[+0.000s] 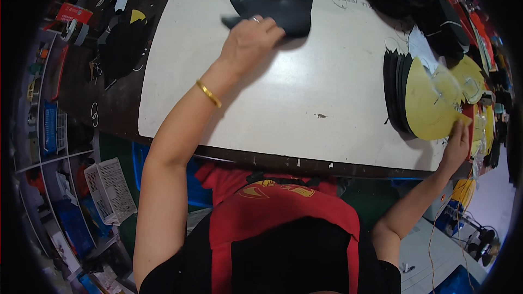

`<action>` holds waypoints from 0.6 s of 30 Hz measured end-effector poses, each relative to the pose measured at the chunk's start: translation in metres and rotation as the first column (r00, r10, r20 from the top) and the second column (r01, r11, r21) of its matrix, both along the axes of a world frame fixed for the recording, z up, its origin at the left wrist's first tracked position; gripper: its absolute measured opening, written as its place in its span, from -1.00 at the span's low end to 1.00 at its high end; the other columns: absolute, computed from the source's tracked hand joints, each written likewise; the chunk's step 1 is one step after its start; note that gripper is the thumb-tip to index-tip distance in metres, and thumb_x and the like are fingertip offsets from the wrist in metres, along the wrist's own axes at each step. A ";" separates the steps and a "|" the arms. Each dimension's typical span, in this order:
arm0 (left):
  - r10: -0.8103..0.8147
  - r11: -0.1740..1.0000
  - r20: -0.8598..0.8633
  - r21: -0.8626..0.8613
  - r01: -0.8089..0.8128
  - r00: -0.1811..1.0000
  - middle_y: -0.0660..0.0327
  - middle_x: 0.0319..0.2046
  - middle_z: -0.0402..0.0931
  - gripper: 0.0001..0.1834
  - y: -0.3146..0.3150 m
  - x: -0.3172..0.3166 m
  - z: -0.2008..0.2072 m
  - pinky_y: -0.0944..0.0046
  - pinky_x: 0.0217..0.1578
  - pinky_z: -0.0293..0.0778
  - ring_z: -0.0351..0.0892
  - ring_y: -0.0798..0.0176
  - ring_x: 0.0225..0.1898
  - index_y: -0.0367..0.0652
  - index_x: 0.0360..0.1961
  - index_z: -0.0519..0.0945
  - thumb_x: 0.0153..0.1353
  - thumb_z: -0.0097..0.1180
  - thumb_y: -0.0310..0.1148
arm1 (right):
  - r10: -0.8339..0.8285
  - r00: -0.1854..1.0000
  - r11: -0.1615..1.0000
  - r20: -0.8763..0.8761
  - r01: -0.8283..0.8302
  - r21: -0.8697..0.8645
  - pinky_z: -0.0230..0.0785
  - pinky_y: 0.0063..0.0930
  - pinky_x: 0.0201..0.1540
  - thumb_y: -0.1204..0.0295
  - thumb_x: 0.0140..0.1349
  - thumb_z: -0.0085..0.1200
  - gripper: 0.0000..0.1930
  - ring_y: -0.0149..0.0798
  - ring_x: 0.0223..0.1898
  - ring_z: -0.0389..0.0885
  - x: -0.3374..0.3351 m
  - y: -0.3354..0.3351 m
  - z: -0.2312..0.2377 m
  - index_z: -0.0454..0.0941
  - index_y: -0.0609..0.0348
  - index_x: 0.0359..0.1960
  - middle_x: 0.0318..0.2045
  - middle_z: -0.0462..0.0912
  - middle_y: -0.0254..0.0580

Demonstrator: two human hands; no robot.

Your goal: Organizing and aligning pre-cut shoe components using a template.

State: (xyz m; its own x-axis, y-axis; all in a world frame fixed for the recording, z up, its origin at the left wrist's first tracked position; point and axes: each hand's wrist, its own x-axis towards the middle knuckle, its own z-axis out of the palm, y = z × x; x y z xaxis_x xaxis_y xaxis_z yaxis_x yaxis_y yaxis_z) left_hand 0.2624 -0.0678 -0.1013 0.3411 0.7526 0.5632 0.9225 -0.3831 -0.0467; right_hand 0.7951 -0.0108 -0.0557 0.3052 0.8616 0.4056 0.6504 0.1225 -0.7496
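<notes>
My left hand (253,38), with a ring and a gold bangle, is closed on the near edge of a black sheet piece (280,11) with pointed corners, toward the far side of the white work surface. The piece is slightly blurred, and my fingertips are partly hidden. On the right, my right hand (456,147) pinches the near corner of a yellow rounded sheet piece (433,106). The yellow piece leans against a stack of black pieces (397,92) with jagged far ends. Whether several yellow sheets lie together under my fingers I cannot tell.
Tied black bundles (441,27) lie along the far right edge of the white board (261,109). More black pieces (122,43) rest on the dark table at left. Shelves (52,147) and a white plastic basket (110,190) stand lower left.
</notes>
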 end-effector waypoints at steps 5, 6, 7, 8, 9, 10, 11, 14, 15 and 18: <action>-0.478 0.849 0.134 -0.182 0.496 0.868 0.30 -0.55 0.36 -0.90 -0.106 0.077 0.004 0.29 -0.49 0.36 0.49 0.29 -0.45 -0.12 -0.48 0.51 0.02 0.20 -0.40 | 0.215 0.917 0.976 -0.336 -0.218 0.031 0.29 -0.74 -0.41 0.29 0.48 0.09 -0.76 -0.61 -0.44 0.47 -0.079 -0.048 0.011 0.61 0.24 -0.10 -0.38 0.62 -0.44; -0.470 0.853 0.157 -0.173 0.492 0.869 0.31 -0.54 0.36 -0.88 -0.119 0.086 0.005 0.30 -0.50 0.35 0.47 0.29 -0.46 -0.14 -0.45 0.54 0.03 0.23 -0.37 | 0.249 0.899 0.959 -0.361 -0.282 -0.040 0.33 -0.72 -0.43 0.30 0.48 0.09 -0.77 -0.60 -0.46 0.49 -0.093 -0.051 0.004 0.62 0.23 -0.10 -0.39 0.63 -0.42; -0.437 0.869 0.170 -0.172 0.463 0.883 0.32 -0.54 0.36 -0.85 -0.132 0.091 0.005 0.31 -0.50 0.33 0.46 0.30 -0.47 -0.16 -0.41 0.57 0.03 0.25 -0.35 | 0.263 0.895 0.917 -0.360 -0.348 -0.194 0.37 -0.68 -0.47 0.31 0.47 0.11 -0.77 -0.60 -0.49 0.48 -0.117 -0.054 -0.005 0.62 0.24 -0.11 -0.42 0.61 -0.41; -0.424 0.839 0.315 -0.216 0.500 0.849 0.29 -0.49 0.42 -0.76 -0.135 0.094 0.009 0.30 -0.48 0.37 0.48 0.30 -0.42 -0.20 -0.30 0.62 0.05 0.29 -0.31 | 0.367 0.841 0.852 -0.397 -0.475 -0.219 0.37 -0.66 -0.51 0.34 0.45 0.12 -0.79 -0.61 -0.52 0.47 -0.137 -0.059 -0.011 0.63 0.26 -0.14 -0.45 0.60 -0.42; -0.421 0.839 0.321 -0.219 0.499 0.848 0.29 -0.49 0.42 -0.76 -0.135 0.092 0.013 0.30 -0.48 0.37 0.48 0.30 -0.42 -0.20 -0.30 0.62 0.05 0.29 -0.31 | 0.479 0.807 0.743 -0.345 -0.582 -0.329 0.37 -0.68 -0.51 0.40 0.43 0.13 -0.84 -0.62 -0.53 0.47 -0.152 -0.061 -0.014 0.64 0.26 -0.18 -0.49 0.58 -0.43; -0.371 0.883 0.348 -0.156 0.443 0.861 0.28 -0.47 0.44 -0.74 -0.135 0.088 0.016 0.29 -0.46 0.39 0.51 0.28 -0.40 -0.20 -0.28 0.61 0.05 0.30 -0.29 | 0.566 0.749 0.663 -0.345 -0.662 -0.350 0.35 -0.68 -0.49 0.44 0.41 0.12 -0.87 -0.63 -0.54 0.46 -0.170 -0.064 -0.016 0.65 0.25 -0.23 -0.55 0.56 -0.46; -0.319 0.920 0.375 -0.097 0.379 0.870 0.26 -0.44 0.46 -0.72 -0.137 0.083 0.020 0.28 -0.44 0.41 0.53 0.27 -0.37 -0.19 -0.27 0.61 0.05 0.31 -0.26 | 0.576 0.745 0.615 -0.336 -0.666 -0.423 0.35 -0.60 -0.48 0.43 0.36 0.18 -0.87 -0.62 -0.54 0.47 -0.184 -0.067 -0.018 0.65 0.26 -0.26 -0.61 0.54 -0.40; -0.070 0.951 0.287 -0.270 0.151 0.955 0.11 -0.18 0.54 -0.55 -0.136 0.080 0.024 0.11 -0.14 0.51 0.56 0.06 -0.10 -0.24 -0.10 0.60 -0.03 0.41 -0.30 | 0.643 0.759 0.652 -0.103 -0.612 -0.448 0.37 -0.49 -0.47 0.37 0.30 0.25 -0.83 -0.51 -0.57 0.54 -0.211 -0.069 -0.025 0.66 0.24 -0.25 -0.62 0.59 -0.25; 0.058 0.934 0.274 -0.355 0.045 0.960 0.06 -0.07 0.56 -0.48 -0.135 0.081 0.023 0.05 -0.03 0.52 0.55 -0.01 0.00 -0.24 -0.04 0.61 -0.06 0.45 -0.33 | 0.644 0.763 0.670 -0.051 -0.596 -0.443 0.38 -0.45 -0.46 0.35 0.27 0.27 -0.81 -0.41 -0.57 0.58 -0.214 -0.068 -0.028 0.66 0.22 -0.25 -0.59 0.62 -0.18; 0.051 0.912 0.327 -0.400 0.090 0.944 0.00 0.02 0.50 -0.42 -0.142 0.083 0.018 0.00 0.08 0.46 0.48 -0.08 0.09 -0.30 0.02 0.57 -0.07 0.45 -0.36 | 0.652 0.758 0.691 0.031 -0.577 -0.436 0.41 -0.39 -0.45 0.29 0.24 0.29 -0.78 -0.22 -0.57 0.63 -0.219 -0.066 -0.030 0.67 0.20 -0.25 -0.55 0.67 -0.09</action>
